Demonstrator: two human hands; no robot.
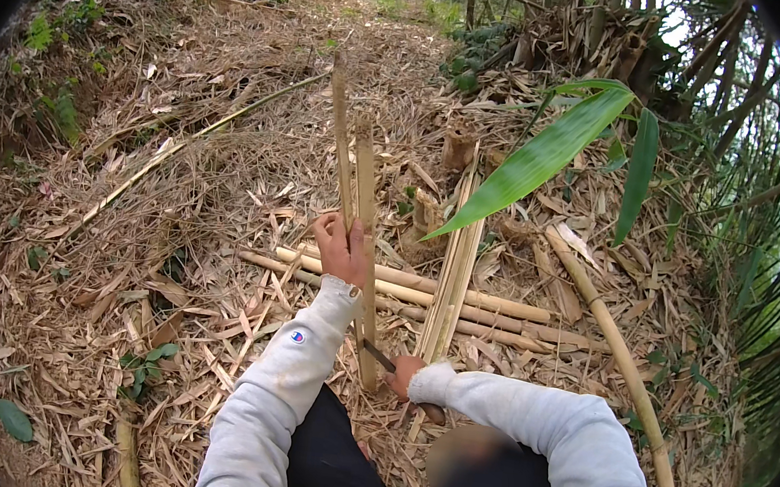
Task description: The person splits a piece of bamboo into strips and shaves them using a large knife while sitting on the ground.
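Note:
In front of me a split bamboo piece [365, 184] stands nearly upright, its lower end down by the leaf litter. A narrower bamboo strip [340, 124] rises beside it, leaning slightly left. My left hand [344, 250] grips the split bamboo at about mid-height, fingers bent around it. Lower down, my right hand [403, 375] is closed on the handle of a knife [380, 356]. The dark blade points up and left, its tip at the lower part of the bamboo. Whether the edge has entered the bamboo, I cannot tell.
Bamboo poles [487, 316] lie crosswise ahead, with long split strips [455, 269] resting over them. A curved pole [617, 343] lies right; a thin one [171, 152] lies left. A green leaf [551, 156] hangs in the upper right. Cut stumps [427, 211] poke from the dry litter.

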